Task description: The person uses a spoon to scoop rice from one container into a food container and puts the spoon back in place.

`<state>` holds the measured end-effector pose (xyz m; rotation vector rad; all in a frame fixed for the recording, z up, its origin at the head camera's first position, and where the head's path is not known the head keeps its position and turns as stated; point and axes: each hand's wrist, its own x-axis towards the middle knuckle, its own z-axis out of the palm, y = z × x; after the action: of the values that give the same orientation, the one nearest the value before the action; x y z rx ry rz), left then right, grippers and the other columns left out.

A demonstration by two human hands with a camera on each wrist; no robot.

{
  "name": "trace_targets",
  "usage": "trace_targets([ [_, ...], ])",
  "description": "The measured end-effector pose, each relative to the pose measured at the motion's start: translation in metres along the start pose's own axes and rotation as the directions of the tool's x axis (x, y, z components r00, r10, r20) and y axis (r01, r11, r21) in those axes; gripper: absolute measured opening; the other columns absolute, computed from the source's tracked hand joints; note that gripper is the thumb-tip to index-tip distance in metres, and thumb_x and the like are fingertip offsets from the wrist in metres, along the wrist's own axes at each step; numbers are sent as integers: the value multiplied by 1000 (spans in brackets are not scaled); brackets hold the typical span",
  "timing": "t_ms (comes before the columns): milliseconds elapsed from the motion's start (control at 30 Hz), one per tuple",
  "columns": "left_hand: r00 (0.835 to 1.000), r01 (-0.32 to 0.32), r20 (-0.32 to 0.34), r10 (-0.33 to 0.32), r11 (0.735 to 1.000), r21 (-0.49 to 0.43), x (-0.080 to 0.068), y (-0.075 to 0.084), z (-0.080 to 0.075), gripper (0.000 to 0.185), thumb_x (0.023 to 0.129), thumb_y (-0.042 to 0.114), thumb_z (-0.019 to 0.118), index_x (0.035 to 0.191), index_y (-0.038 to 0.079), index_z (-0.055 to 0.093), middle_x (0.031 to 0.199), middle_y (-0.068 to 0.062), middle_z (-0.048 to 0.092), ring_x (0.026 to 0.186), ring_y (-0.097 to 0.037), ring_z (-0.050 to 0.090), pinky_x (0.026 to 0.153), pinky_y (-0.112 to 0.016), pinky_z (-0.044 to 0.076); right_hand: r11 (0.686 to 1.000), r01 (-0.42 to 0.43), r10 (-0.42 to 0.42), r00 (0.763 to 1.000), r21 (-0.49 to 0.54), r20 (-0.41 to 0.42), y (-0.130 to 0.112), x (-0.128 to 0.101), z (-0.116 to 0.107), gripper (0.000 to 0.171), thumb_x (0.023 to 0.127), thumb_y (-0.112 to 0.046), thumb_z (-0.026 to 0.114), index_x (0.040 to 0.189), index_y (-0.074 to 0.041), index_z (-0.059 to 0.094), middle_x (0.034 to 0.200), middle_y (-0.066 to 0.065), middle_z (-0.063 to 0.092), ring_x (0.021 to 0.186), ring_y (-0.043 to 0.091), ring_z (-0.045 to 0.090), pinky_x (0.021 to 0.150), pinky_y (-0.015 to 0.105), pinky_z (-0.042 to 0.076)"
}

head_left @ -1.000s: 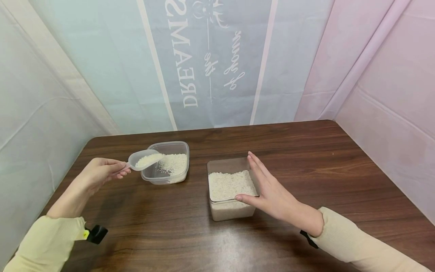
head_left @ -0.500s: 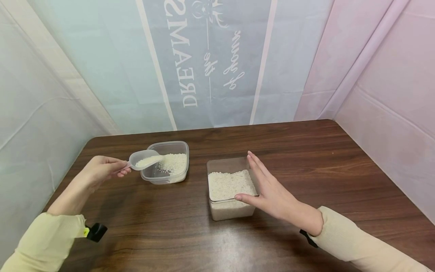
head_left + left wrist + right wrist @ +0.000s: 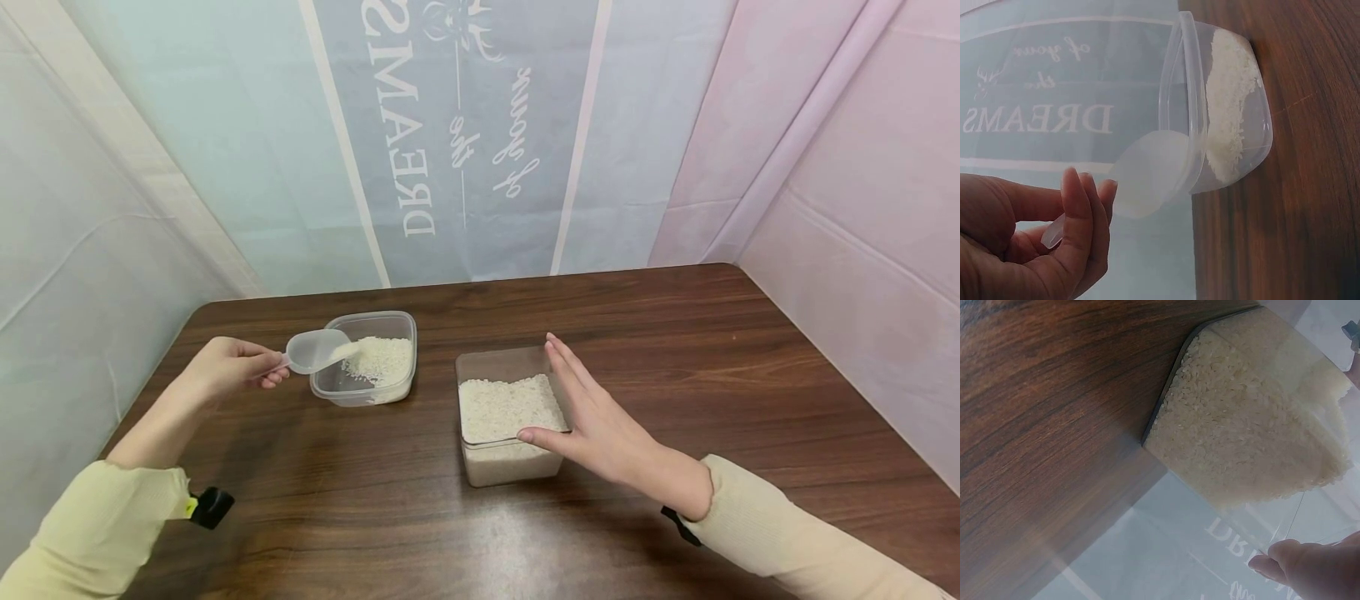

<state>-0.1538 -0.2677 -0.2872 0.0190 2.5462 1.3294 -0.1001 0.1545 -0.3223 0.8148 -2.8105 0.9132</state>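
Since the earlier frames, the scoop (image 3: 315, 349) had tipped further over the shallow tub (image 3: 372, 392), and the rice it carried a second before had mostly left its bowl; we noted little else had shifted.

Item, far left: our left hand (image 3: 225, 371), fingers curled round the scoop's handle and pinching it, sleeve pale yellow with a black wrist mount (image 3: 212, 506) below. In the left wrist view the same hand (image 3: 1035, 237) held the translucent scoop (image 3: 1147, 172), its bowl resting at the tub's near rim.

Item, left of centre: the shallow tub, clear plastic with rounded corners, standing on the table (image 3: 675, 350). Its rice (image 3: 382, 360) lay heaped toward the right side; the left wrist view showed this rice (image 3: 1229, 106) banked against one wall of the tub (image 3: 1260, 144).

Item, centre: the square box (image 3: 510, 467), clear, taller, standing well apart from the tub and holding a level bed of white rice (image 3: 506, 407). The right wrist view showed the box (image 3: 1310, 356) and its rice (image 3: 1247, 425) close up, grains reaching the wall.

Item, right of centre: our right hand (image 3: 600, 425), fingers straight and together, laid flat against the box's right side with the thumb across its near corner; it gripped nothing. One fingertip (image 3: 1272, 556) showed at the lower edge of the right wrist view.

Backdrop: pastel sheets with mirrored lettering.
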Motion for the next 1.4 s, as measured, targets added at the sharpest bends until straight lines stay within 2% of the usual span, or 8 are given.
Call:
trace_targets([
  [133,1000,-1,-29,5,993,121,0,5,2,34,93,8,49,103,-24,54,72,0,65,61,-1,59,60,-19,51,1000,-3,3,1000,8,5,0,0,0,98,80,-50,63,146,-8,3,152,2,2,136,24,16,103,47,28],
  [267,998,8,-61,8,968,251,-2,10,3,34,93,15,52,98,-17,61,70,0,66,60,-3,60,60,-20,50,1000,-8,8,1000,15,9,0,0,0,98,80,-50,62,146,-8,3,152,2,2,136,24,16,103,48,28],
  [400,996,5,-84,23,948,319,-5,15,5,33,93,17,52,95,-13,64,69,0,67,60,-5,61,63,-25,51,1000,-9,9,1000,10,8,-1,0,0,98,80,-51,63,146,-8,3,152,2,2,137,23,15,103,47,27],
  [633,988,-26,-128,82,921,390,-10,24,11,29,92,17,53,89,-9,67,67,-1,67,61,-11,63,58,-26,49,1000,-11,11,1000,9,8,-1,0,0,98,80,-51,62,146,-7,4,152,2,2,137,24,15,103,48,28],
  [767,983,-32,-152,106,906,421,-12,28,15,28,91,17,54,88,-7,68,67,-2,66,59,-9,61,57,-26,47,1000,-9,9,1000,11,7,0,0,0,99,80,-51,62,146,-9,3,152,2,2,137,24,15,103,48,28],
  [967,973,-49,-183,144,896,442,-16,34,20,28,91,18,55,90,-7,68,66,-1,66,59,-10,61,58,-29,47,1000,-5,5,1000,9,4,0,0,0,98,80,-51,63,146,-9,3,152,3,2,136,25,16,103,48,28],
  [1267,950,-96,-220,224,875,474,-24,43,29,22,91,13,55,83,-2,67,66,-2,64,62,-16,60,54,-28,43,1000,-12,12,1000,11,6,0,0,0,99,80,-51,62,146,-10,3,152,2,2,136,24,16,103,47,28],
  [1400,941,-110,-235,244,876,470,-28,48,32,21,91,12,54,85,-3,67,67,-4,64,62,-16,61,56,-30,46,1000,-13,13,1000,6,7,0,0,0,99,80,-52,62,146,-9,3,152,2,2,136,24,16,103,47,28],
])
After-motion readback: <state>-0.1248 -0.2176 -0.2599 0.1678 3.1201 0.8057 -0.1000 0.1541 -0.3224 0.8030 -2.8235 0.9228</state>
